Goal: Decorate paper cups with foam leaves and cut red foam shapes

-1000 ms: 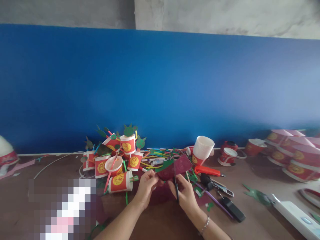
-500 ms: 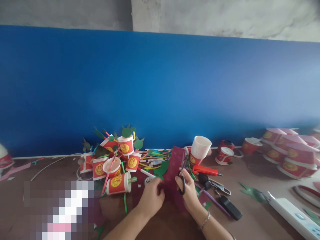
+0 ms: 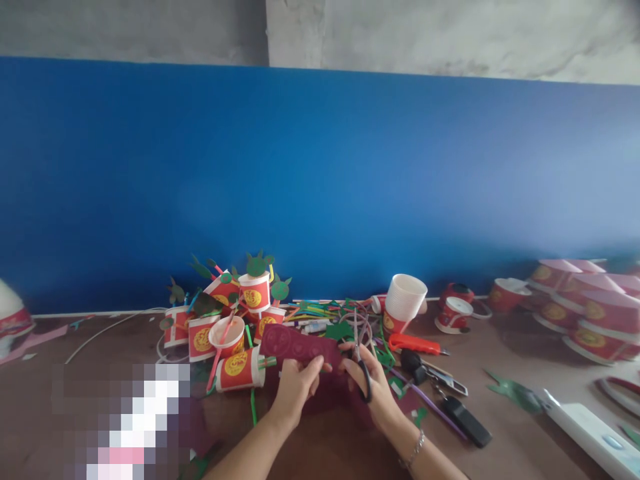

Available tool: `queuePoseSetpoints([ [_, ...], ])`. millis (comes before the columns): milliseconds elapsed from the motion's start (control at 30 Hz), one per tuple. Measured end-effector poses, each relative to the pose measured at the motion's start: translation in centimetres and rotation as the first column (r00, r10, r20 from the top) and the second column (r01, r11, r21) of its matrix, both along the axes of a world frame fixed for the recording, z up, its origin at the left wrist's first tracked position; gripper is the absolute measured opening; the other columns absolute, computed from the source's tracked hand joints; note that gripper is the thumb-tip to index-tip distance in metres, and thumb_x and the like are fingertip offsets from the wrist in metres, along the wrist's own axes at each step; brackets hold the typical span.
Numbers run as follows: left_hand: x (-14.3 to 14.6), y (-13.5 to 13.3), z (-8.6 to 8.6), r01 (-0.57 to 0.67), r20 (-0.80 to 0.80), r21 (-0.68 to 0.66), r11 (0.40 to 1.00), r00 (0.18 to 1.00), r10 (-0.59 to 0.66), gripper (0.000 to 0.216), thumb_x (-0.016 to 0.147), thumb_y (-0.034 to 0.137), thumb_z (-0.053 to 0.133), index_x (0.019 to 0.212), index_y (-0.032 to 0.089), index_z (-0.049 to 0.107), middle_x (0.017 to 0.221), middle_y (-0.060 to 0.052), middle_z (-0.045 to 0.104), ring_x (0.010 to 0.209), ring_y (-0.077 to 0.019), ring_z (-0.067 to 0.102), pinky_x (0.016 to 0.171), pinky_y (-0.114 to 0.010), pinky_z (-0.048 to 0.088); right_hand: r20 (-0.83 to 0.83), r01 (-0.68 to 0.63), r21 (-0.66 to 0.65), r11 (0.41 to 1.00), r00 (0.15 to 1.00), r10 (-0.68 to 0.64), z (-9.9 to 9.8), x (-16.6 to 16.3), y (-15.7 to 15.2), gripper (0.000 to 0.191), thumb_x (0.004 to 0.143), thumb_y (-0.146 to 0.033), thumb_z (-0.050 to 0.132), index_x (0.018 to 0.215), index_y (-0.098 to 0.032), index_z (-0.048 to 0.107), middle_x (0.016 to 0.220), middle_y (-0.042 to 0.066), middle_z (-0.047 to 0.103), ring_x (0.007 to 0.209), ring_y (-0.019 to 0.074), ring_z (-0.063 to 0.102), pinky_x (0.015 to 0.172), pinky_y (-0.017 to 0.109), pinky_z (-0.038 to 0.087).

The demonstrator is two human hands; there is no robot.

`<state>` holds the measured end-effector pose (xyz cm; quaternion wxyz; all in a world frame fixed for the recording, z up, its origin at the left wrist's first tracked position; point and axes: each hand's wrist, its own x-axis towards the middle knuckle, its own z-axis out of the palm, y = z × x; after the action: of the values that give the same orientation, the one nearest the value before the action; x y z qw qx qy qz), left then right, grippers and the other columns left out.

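A dark red strip of paper or card [image 3: 295, 345], with round outlines on it, stretches level in front of me. My left hand [image 3: 299, 387] pinches its lower edge between thumb and fingers. In my right hand [image 3: 370, 380] is a pair of scissors [image 3: 357, 333] with black handles, blades pointing up past the strip's right end. The fingertips of my right hand are close to that end; whether they grip it too I cannot tell. More dark red material lies below my hands, partly hidden by them.
Red-and-white paper cups [image 3: 240, 370] with green cut-outs crowd the left. Behind my hands lie coloured straws [image 3: 320, 310] and a green scrap [image 3: 340, 331]. Rightward are stacked cups [image 3: 405, 300], an orange-red cutter [image 3: 417, 344], keys with a black fob [image 3: 465, 419] and a white power strip [image 3: 597, 430].
The dark red strip has turned from upright to level, its free end now pointing left. My left hand has risen and holds its edge. The scissors stay in my right hand.
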<state>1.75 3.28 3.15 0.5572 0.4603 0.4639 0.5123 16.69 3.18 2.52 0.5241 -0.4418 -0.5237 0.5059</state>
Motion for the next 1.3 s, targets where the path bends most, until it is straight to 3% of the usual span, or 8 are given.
queuePoseSetpoints([
  [133,-0.1,0.0,0.3,-0.181,0.035,0.067,0.981,0.983,0.179,0.056,0.068,0.056,0.06,0.036,0.019,0.033,0.038,0.005,0.028,0.041,-0.008,0.029,0.044,-0.024,0.021,0.078,-0.172,-0.055,0.984,0.981,0.176,0.3,-1.0,-0.6,0.034,0.075,-0.048,0.059,0.086,-0.017,0.054,0.057,-0.003,0.054,0.044,0.0078,0.04,0.041,0.019,0.03],
  [300,0.3,-0.2,0.1,-0.274,0.079,0.05,0.96,0.96,0.27,0.056,0.071,0.054,0.06,0.041,0.02,0.027,0.041,0.007,0.024,0.043,-0.0074,0.026,0.047,-0.024,0.023,0.087,-0.319,-0.114,0.941,0.94,0.329,0.1,-2.5,-1.9,0.03,0.074,-0.045,0.061,0.078,-0.016,0.054,0.052,-0.003,0.055,0.041,0.0065,0.041,0.04,0.017,0.029],
  [667,1.3,-0.9,-0.1,-0.239,0.189,-0.09,0.967,0.949,0.252,0.056,0.062,0.055,0.067,0.042,0.02,0.028,0.04,0.009,0.022,0.039,-0.0052,0.024,0.04,-0.021,0.021,0.06,-0.238,-0.035,0.971,0.969,0.239,-0.1,-2.8,-2.1,0.035,0.075,-0.049,0.061,0.071,-0.017,0.049,0.051,-0.004,0.05,0.042,0.0066,0.041,0.04,0.018,0.031],
  [833,1.5,-1.2,-0.1,-0.244,0.213,-0.152,0.958,0.938,0.273,0.05,0.059,0.052,0.07,0.043,0.018,0.037,0.039,0.008,0.03,0.037,-0.006,0.03,0.036,-0.02,0.025,0.077,-0.224,-0.024,0.974,0.971,0.225,-0.2,-2.7,-2.1,0.034,0.076,-0.049,0.06,0.071,-0.017,0.05,0.054,-0.004,0.05,0.046,0.008,0.043,0.044,0.019,0.034],
  [1033,1.7,-1.6,0.5,-0.23,0.221,-0.246,0.942,0.932,0.286,0.037,0.058,0.047,0.073,0.054,0.013,0.059,0.047,-0.001,0.055,0.043,-0.013,0.05,0.039,-0.023,0.037,0.059,-0.222,0.011,0.975,0.973,0.221,-0.3,-2.6,-2.0,0.032,0.076,-0.047,0.062,0.072,-0.017,0.051,0.06,-0.003,0.051,0.051,0.0083,0.043,0.049,0.019,0.037],
  [1167,2.0,-1.5,0.4,-0.21,0.249,-0.302,0.93,0.924,0.289,0.037,0.059,0.048,0.072,0.057,0.013,0.062,0.045,0.0,0.055,0.036,-0.0119,0.046,0.035,-0.023,0.034,0.051,-0.233,0.014,0.972,0.971,0.232,-0.2,-2.6,-2.0,0.031,0.077,-0.046,0.061,0.075,-0.017,0.053,0.06,-0.003,0.052,0.052,0.0087,0.043,0.048,0.019,0.036],
  [1300,2.1,-1.6,-0.2,-0.218,0.271,-0.212,0.953,0.923,0.272,0.036,0.061,0.047,0.071,0.057,0.014,0.06,0.044,0.002,0.053,0.035,-0.01,0.043,0.036,-0.022,0.032,0.043,-0.259,-0.008,0.966,0.965,0.259,-0.3,-2.6,-1.9,0.034,0.074,-0.049,0.064,0.081,-0.017,0.055,0.06,-0.003,0.054,0.047,0.008,0.041,0.043,0.019,0.034],
])
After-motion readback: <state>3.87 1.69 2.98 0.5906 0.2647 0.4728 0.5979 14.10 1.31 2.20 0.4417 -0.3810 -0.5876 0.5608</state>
